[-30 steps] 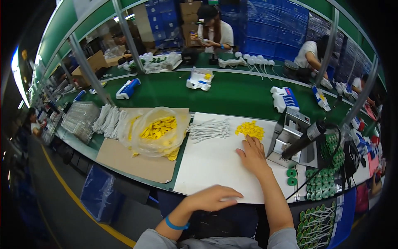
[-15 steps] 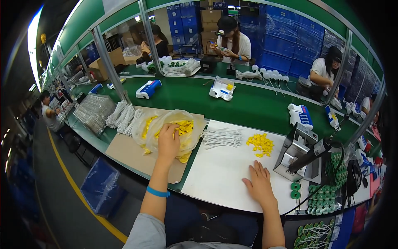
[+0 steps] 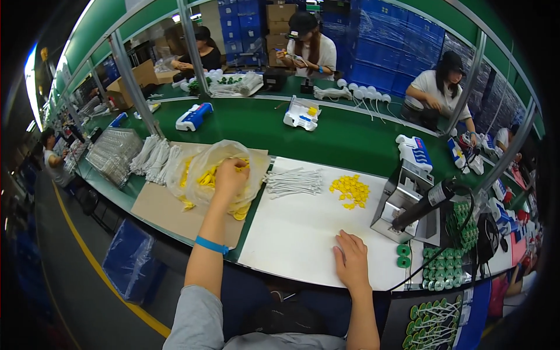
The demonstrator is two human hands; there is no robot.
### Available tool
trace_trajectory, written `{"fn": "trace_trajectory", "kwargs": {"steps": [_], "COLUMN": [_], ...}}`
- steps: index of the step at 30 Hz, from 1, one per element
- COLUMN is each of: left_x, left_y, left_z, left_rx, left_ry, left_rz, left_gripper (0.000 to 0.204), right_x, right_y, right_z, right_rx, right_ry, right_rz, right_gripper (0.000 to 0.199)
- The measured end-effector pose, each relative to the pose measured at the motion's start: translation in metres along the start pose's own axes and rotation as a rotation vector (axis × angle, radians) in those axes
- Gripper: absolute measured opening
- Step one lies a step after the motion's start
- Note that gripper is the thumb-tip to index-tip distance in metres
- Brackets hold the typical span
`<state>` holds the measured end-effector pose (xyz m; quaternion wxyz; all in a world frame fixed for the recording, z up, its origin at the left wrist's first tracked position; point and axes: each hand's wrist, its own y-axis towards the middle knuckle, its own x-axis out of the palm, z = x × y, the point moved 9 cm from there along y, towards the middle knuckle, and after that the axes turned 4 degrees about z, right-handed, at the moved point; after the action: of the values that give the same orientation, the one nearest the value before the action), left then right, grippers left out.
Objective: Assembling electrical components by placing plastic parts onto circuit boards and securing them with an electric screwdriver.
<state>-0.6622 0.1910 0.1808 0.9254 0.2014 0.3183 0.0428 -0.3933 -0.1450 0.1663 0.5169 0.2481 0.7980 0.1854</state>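
My left hand (image 3: 231, 177) reaches into a clear plastic bag (image 3: 255, 181) of small yellow plastic parts (image 3: 208, 177). Its fingers are curled closed over the parts, and what lies between the fingertips is hidden. My right hand (image 3: 352, 261) rests on the white board (image 3: 286, 233), fingers stretched out and holding nothing. Beyond that hand lies a loose pile of the same yellow parts (image 3: 350, 190). A bundle of white cables (image 3: 293, 182) sits between the bag and the pile.
A metal fixture (image 3: 402, 204) with a black cylindrical tool (image 3: 429, 204) stands right of the pile. Green round circuit boards (image 3: 442, 268) lie at the right. Blue-and-white housings (image 3: 194, 116) sit on the green belt (image 3: 239, 125). Co-workers sit across it. Clear trays (image 3: 114, 156) stand far left.
The whole view has shifted a little, moving the scene left and up. My left hand stays in the bag, its fingers shifted slightly. My right hand stays flat on the board.
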Motion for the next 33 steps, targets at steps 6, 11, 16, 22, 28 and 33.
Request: {"fn": "trace_trajectory", "kwargs": {"steps": [6,11,16,22,28,33], "left_x": [-0.031,0.001,0.101,0.101,0.122,0.125], "left_y": [-0.034,-0.111,-0.178,-0.194,-0.222,-0.210], "left_z": [0.012,0.039,0.064,0.083,0.105,0.098], "left_rx": [0.043,-0.013,-0.082,0.059,0.117,0.079], "left_ry": [-0.247,-0.751,-0.605,-0.423,-0.440,-0.305], "left_rz": [0.319,0.186,-0.387,-0.370,-0.577,-0.395], "left_gripper": [0.020,0.023,0.019,0.034,0.061,0.071], "right_x": [-0.007,-0.003,0.010,0.009,0.010,0.011], "right_y": [-0.001,0.001,0.005,0.004,0.002,0.001], "right_z": [0.025,0.047,0.045,0.058,0.075,0.079], "right_rx": [0.025,0.063,0.049,0.106,0.109,0.119], "right_ry": [-0.029,-0.014,-0.003,0.032,0.052,0.082], "right_rz": [0.094,0.140,0.068,0.071,0.077,0.064], "right_gripper": [0.032,0.038,0.038,0.035,0.031,0.027]}}
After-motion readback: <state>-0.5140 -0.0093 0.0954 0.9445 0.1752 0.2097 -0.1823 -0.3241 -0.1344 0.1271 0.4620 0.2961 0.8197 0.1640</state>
